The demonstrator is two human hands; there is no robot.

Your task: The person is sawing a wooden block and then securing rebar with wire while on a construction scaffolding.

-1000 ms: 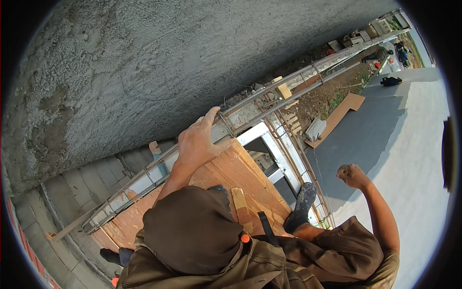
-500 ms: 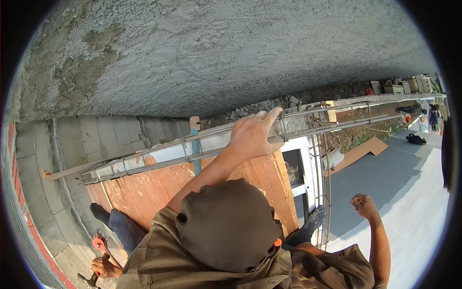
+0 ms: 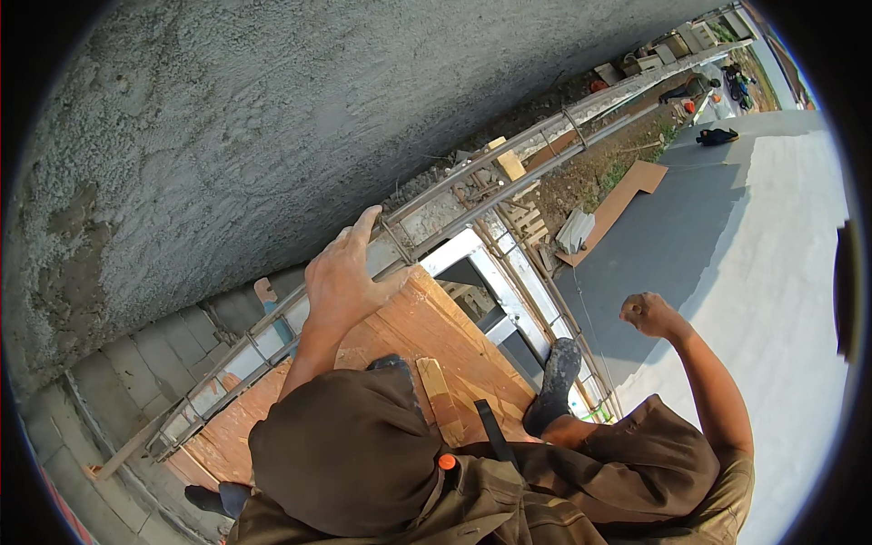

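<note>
Rough grey rendered wall [image 3: 272, 118], coarse pebbly texture, fills the upper left. Below it, smoother grey block courses [image 3: 136, 363] with visible joints.

Long straight aluminium ladder-type beam [image 3: 509, 159], two silver rails with thin cross rungs, runs along the foot of the wall from lower left to upper right. It sits along the wall-side edge of the orange-brown plywood platform [image 3: 463, 345], which has a flat sheet surface and visible grain.

Left hand [image 3: 343, 277]: palm down on the aluminium beam at the platform's wall-side edge, fingers spread and extended over the upper rail, thumb splayed toward the plywood. It looks like a flat press, not a closed wrap; whether the fingertips curl under the rail, can't tell.

Right hand [image 3: 649, 313]: closed in a tight fist, raised clear beyond the platform's outer edge, over the pale smooth grey ground [image 3: 781, 272]. Touching nothing visible; can't tell if anything is inside the fist.

Dark dusty work boot [image 3: 556, 381] planted near the platform's outer edge, beside the white metal frame [image 3: 509, 300]. Short pale timber offcut [image 3: 436, 391] lies flat on the plywood. Flat brown cardboard sheet [image 3: 627, 195] lies on the ground well away. Dark brown hood [image 3: 345, 454] is at the bottom.

No containers readable.
</note>
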